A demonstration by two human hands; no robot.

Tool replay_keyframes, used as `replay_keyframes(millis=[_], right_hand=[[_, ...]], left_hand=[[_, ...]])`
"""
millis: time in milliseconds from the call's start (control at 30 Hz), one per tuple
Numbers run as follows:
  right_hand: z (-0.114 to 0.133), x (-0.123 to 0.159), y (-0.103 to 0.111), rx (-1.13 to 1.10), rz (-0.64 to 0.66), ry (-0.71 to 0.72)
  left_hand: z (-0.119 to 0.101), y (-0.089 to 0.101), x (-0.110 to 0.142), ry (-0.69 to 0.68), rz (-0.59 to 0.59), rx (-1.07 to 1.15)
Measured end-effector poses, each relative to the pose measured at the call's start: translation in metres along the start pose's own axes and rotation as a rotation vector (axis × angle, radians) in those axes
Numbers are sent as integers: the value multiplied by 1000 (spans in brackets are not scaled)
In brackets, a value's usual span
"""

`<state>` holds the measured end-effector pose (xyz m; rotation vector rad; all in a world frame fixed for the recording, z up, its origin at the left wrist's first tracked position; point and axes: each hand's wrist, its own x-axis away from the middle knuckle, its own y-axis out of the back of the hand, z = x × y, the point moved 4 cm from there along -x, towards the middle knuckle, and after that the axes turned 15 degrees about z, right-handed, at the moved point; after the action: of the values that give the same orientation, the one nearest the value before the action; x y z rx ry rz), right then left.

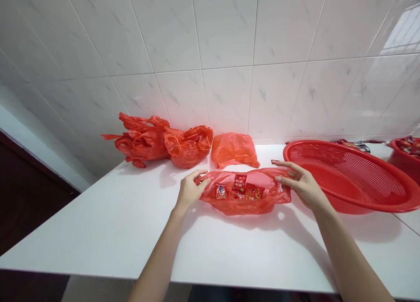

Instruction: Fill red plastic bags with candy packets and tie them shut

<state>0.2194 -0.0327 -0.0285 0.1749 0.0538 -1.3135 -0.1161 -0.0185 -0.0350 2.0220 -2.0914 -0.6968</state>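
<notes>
A thin red plastic bag (pixel 244 201) lies on the white table (pixel 114 232) in front of me, stretched wide between both hands. Small red snack packets (pixel 239 189) show through it. My left hand (pixel 190 190) pinches the bag's left handle, fingers closed on the plastic. My right hand (pixel 300 184) grips the right handle, its fingers bent round the plastic.
Behind the bag lie a flat red bag (pixel 233 149) and two tied, filled red bags (pixel 157 140) against the tiled wall. A large red perforated basin (pixel 348 175) stands at the right, a second red tub (pixel 407 155) beyond it. The table's edge runs near and left.
</notes>
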Motion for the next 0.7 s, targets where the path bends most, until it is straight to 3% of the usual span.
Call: replay_keyframes(millis=[167,400,500,700], right_hand=[[35,-7,9,-240,-94,73],[100,-18,30,-232,-210,360],[110,-21,15,-197,-155,433],[102,-24,-32,-207,35,388]], left_hand=[[-33,21,-3,-34,52,362],[-108,57,-12,-362,-124,561],[-127,50,-12,-448,-78,548],[-136,0,0,-464,156,423]])
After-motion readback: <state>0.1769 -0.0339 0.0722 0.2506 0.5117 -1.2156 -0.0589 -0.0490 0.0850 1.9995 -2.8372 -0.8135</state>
